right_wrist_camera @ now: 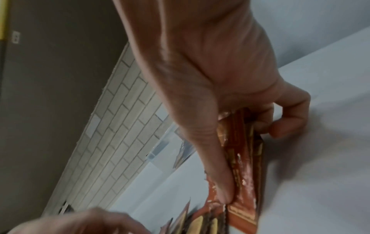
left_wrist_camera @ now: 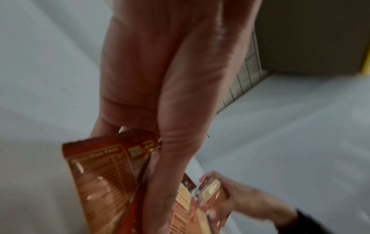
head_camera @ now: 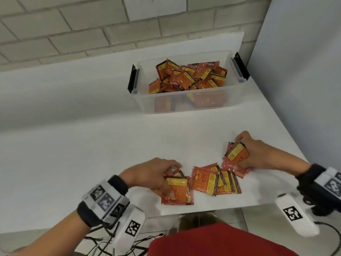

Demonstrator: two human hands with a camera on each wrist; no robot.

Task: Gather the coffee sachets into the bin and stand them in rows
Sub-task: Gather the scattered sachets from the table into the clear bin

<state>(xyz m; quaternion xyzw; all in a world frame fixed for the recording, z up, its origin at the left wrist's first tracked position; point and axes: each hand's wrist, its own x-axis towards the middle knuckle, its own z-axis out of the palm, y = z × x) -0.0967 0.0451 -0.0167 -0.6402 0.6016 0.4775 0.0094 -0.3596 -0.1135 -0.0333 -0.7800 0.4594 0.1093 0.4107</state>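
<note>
Both hands are busy with coffee sachets near the front edge of the white table [head_camera: 73,130]. Fingers and thumb of the left hand [head_camera: 153,174] pinch a small stack of sachets [head_camera: 177,189] that lies flat on the table. Over to the side, the right hand [head_camera: 252,154] curls round another bunch [head_camera: 237,152], tipped up on its edge. Between the hands, loose sachets [head_camera: 212,180] lie spread out and overlapping. Farther back stands a clear bin [head_camera: 184,100] with black clips, and lots of sachets sit in it in a messy heap, not in rows. Behind the table is a pale brick wall [head_camera: 73,30]. Nothing lies on the table between the hands and the bin.
</note>
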